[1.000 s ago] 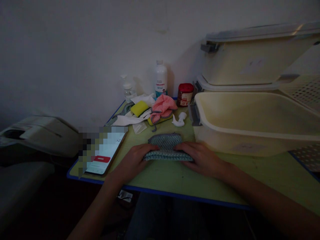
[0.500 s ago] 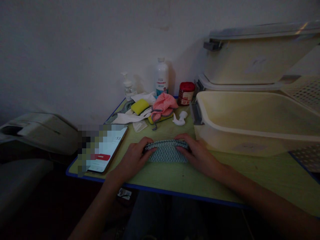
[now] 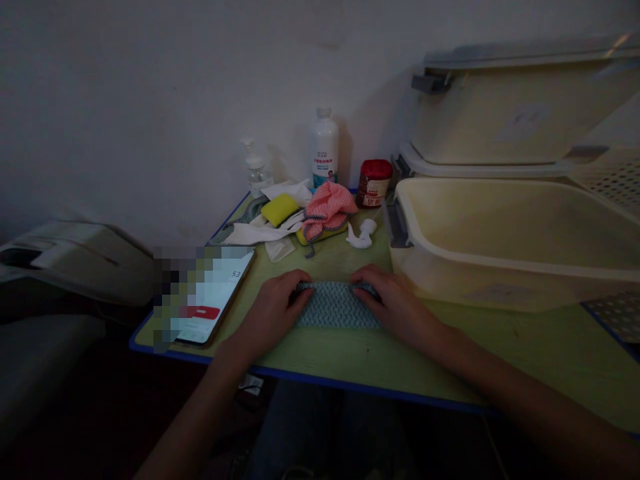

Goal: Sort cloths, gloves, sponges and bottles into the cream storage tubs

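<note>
Gripping the blue-green cloth (image 3: 337, 307) by its two ends, the left hand (image 3: 275, 300) and the right hand (image 3: 395, 303) hold it a little in from the near edge of the counter (image 3: 320, 353), between the phone (image 3: 215, 287) at the near left corner and the uncovered bin (image 3: 450, 280) at the right. On each hand the thumb sits on the near side and the other fingers curl over the top, narrowed on the fabric. Judging by its shape, much of the folding is done: the cloth shows as a short, tidy strip with a level upper edge. Letting go is not yet done, as both ends are held. In this dim light it is hard to say how many layers there are, or whether the lower edge rests on the counter. Toward the far left corner, the pink cloth (image 3: 330, 203) lies crumpled and unfolded over something yellow, beside a yellow sponge (image 3: 279, 209) and white scraps (image 3: 255, 233). A white hook-shaped piece (image 3: 361, 233) lies near the bin's left end. Along the far edge stand a pump bottle (image 3: 257, 175), a white bottle (image 3: 325, 143) and a red-topped jar (image 3: 374, 183), while a lidded box (image 3: 480, 120) rises behind the bin.
</note>
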A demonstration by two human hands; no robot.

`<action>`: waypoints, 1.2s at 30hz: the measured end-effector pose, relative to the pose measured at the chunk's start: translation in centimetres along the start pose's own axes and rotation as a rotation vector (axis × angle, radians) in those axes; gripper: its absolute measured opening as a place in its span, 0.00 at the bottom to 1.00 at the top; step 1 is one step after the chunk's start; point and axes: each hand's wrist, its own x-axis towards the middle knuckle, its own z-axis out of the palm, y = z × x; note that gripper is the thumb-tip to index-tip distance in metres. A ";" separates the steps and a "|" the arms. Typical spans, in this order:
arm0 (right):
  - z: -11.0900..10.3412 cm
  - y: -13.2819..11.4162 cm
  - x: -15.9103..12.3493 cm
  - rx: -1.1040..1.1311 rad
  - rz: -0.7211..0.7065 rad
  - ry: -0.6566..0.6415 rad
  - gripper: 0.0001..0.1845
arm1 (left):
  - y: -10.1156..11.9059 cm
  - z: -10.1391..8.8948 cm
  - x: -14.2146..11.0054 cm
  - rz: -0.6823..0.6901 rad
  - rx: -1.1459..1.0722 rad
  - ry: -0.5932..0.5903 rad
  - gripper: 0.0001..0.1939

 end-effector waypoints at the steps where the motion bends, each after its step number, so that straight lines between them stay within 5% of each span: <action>1: 0.0 0.0 0.1 -0.009 -0.005 -0.002 0.05 | 0.1 0.0 0.0 -0.009 0.008 -0.003 0.05; 18: 0.1 0.0 0.1 -0.152 -0.041 0.019 0.06 | 0.0 0.2 -0.1 -0.090 0.158 -0.006 0.06; 25: 0.4 0.3 -0.7 -0.496 -0.315 0.216 0.06 | -0.4 0.7 -0.3 0.089 0.213 0.043 0.08; 28: 0.3 0.3 -0.7 -0.485 -0.458 0.172 0.08 | -0.6 0.8 -0.2 0.194 0.230 0.080 0.09; 36: 0.5 1.0 -0.6 -0.385 -0.425 0.070 0.12 | -0.6 0.8 0.0 0.541 0.287 0.185 0.11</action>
